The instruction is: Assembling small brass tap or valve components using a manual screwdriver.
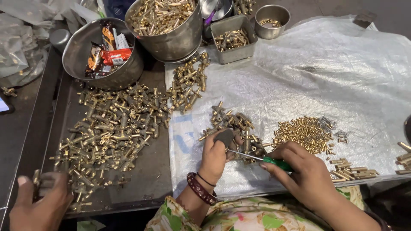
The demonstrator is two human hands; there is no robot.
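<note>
Two steel bowls (171, 40) at tray's far edge; left bowl (77, 51) holds orange and red snack packets (109, 51). White sheet (342, 72) offers open room rightward. Left hand (216, 154) pinches brass fitting (224, 137) (partly hidden); right hand (299, 171) grips green-handled screwdriver (261, 159). Another person's hand (40, 203) cut off bottom-left.

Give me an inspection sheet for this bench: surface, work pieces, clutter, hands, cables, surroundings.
Surface: dark metal tray with a white plastic sheet over its right part.
Job's things: brass fitting in the left hand; green screwdriver in the right hand, tip at the fitting.
Clutter: brass fittings heaped; small brass pins; steel bowls, one with snack packets.
Grips: both hands closed on their items.
Cables: nothing seen.
Surroundings: another person's hand at lower left, holding a fitting.
</note>
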